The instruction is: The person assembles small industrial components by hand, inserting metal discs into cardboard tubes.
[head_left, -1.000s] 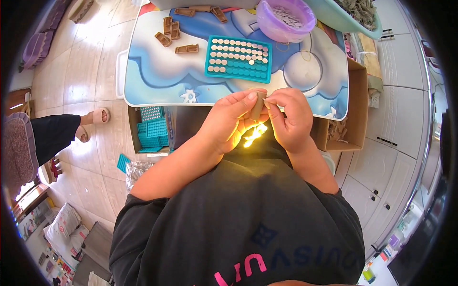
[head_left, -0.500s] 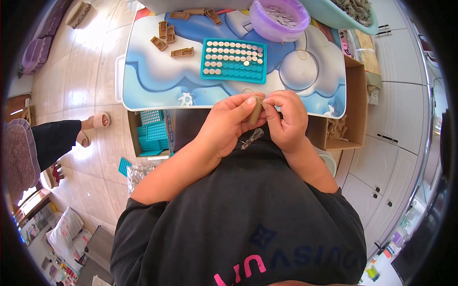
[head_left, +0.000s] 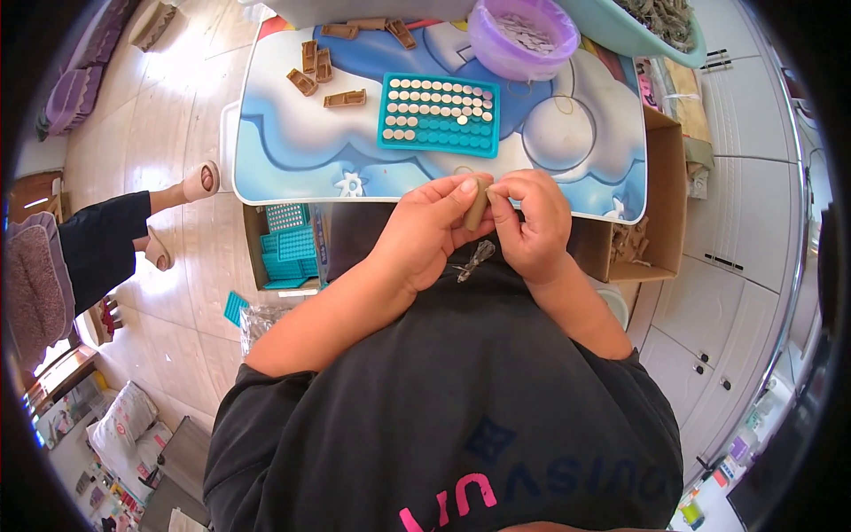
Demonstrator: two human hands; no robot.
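At the table's near edge, my left hand [head_left: 433, 217] grips a small brown oblong casing [head_left: 477, 209] between thumb and fingers. My right hand [head_left: 537, 213] is pinched closed against its upper right side; whatever sits in that pinch is too small to make out. Just below hangs a bundle of thin greyish wire [head_left: 476, 261], near my shirt. Beyond my hands lies a teal tray [head_left: 443, 151] with rows of round silvery discs, its lower right slots bare. Several similar brown casings [head_left: 345, 98] lie at the table's far left.
A purple-lined bowl of discs [head_left: 523, 62] and a light green basin [head_left: 620, 35] stand at the back right of the patterned table [head_left: 292, 177]. Boxes with teal trays [head_left: 292, 244] and brown parts [head_left: 628, 241] flank it below. Another person's feet [head_left: 200, 182] are at left.
My hands keep the same hold on the brown casing, with the wire bundle shifted slightly. The table appears a little further right, and the other person's foot has moved forward.
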